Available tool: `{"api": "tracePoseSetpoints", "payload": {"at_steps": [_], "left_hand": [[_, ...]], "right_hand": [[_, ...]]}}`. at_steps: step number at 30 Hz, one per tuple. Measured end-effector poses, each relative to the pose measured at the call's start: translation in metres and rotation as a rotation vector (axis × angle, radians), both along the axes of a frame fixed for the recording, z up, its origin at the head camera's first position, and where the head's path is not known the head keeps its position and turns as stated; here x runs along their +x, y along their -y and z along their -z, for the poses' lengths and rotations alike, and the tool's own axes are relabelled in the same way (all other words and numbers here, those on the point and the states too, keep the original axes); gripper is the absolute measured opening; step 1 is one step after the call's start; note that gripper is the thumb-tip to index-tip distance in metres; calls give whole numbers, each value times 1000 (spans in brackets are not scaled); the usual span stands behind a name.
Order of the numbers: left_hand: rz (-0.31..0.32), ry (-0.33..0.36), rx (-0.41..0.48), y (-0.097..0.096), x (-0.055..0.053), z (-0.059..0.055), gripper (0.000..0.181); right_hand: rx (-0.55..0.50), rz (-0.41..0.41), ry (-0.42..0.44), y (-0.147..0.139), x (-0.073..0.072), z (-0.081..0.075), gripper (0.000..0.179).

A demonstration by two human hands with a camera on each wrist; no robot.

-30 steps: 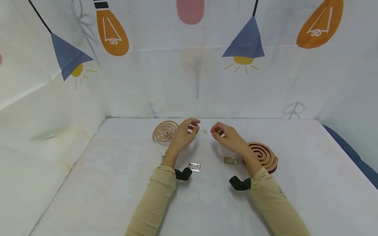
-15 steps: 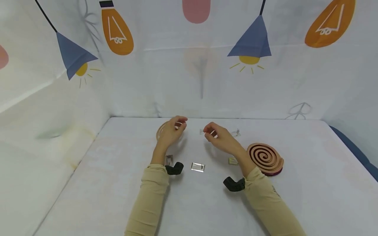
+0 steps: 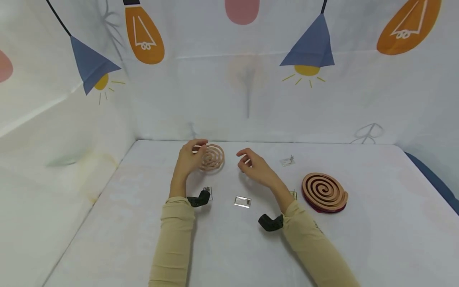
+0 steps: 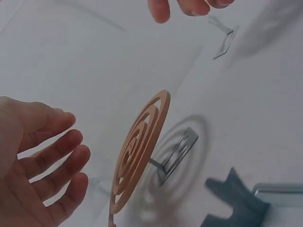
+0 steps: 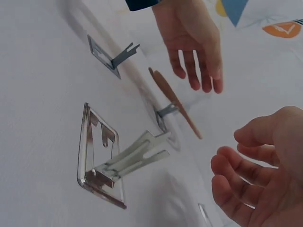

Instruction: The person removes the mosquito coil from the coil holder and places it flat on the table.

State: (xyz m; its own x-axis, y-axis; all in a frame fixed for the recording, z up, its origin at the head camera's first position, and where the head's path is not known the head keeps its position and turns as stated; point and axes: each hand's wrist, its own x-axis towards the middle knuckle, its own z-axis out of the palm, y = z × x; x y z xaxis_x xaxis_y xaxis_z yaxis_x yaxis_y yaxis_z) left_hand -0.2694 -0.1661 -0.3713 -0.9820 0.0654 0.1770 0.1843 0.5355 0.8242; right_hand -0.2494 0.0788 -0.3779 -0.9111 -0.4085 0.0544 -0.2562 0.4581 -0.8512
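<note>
A tan mosquito coil (image 3: 215, 163) stands raised on a metal stand (image 4: 179, 156) at the back left of the table. My left hand (image 3: 190, 159) is at its left side, fingers loosely curved, with a gap to the coil in the left wrist view. Nothing is in that hand. My right hand (image 3: 259, 170) hovers over the table right of the coil, its fingers loosely bent around nothing. Below it, the right wrist view shows a metal coil stand (image 5: 135, 158) with raised prongs.
A stack of brown and dark red mosquito coils (image 3: 324, 192) lies at the right. More metal stands are spread about: one front centre (image 3: 242, 201), one back right (image 3: 287, 161), one partly behind the left wrist mount (image 3: 210, 193). A patterned cloth wall (image 3: 215, 99) rises behind the table.
My left hand has moved left across the raised coil and now sits at its left side, leaving more of the coil visible. My right hand has shifted slightly left, uncovering the back right stand.
</note>
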Motion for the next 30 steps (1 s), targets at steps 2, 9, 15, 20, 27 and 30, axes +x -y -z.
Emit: {"api": "tracePoseSetpoints", "payload": {"at_steps": [2,9,15,20,27,30], "left_hand": [[-28,47,10,6,2,2,36],[-106,197,7,21,4,10,44],[-94,249,-70,24,-2,15,49],[-127,286,-86,27,-2,15,50],[-146,304,-103,26,-1,16,48],[-151,297,-108,26,0,16,47]], "right_hand": [[-53,17,76,5,-3,4,38],[-137,91,235,27,-8,14,45],[-160,146,261,42,-11,18,47],[-191,168,260,55,-13,21,43],[-269,180,297,62,-12,27,40],[-297,185,305,62,-12,29,39]]}}
